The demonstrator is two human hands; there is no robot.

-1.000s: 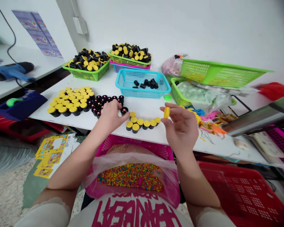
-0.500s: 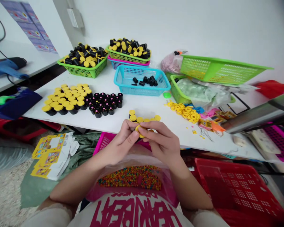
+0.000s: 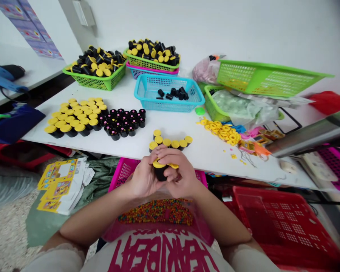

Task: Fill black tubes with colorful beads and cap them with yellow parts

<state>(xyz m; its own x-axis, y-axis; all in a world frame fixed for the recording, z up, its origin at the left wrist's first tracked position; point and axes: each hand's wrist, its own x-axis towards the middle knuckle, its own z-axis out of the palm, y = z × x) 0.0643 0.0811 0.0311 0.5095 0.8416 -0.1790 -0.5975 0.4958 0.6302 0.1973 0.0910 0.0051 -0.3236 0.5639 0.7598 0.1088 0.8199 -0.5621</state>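
Close to the table's front edge, my two hands meet around a small black container with a yellow cap [image 3: 160, 172]. My left hand [image 3: 145, 176] is wrapped round its left side. From the right, the fingers of my right hand [image 3: 183, 172] are curled over its cap and side. A second yellow piece [image 3: 174, 166] shows between the right fingers; its lower part is hidden. Just beyond my hands stands a curved row of yellow-capped containers [image 3: 175, 144]. Below my hands, an open clear bag of colourful small balls [image 3: 158, 211] rests on my lap.
Yellow-capped containers [image 3: 73, 115] and black ones with pink dots [image 3: 124, 121] stand in groups on the left. Behind are a blue basket [image 3: 170, 104] and full green baskets [image 3: 98, 81]. Yellow rings [image 3: 222, 130] lie right; a red crate [image 3: 289, 223] is lower right.
My hands have turned and closed round the container, so its black side now shows. The view has shifted slightly, and more of the row of capped containers is visible beyond my hands.
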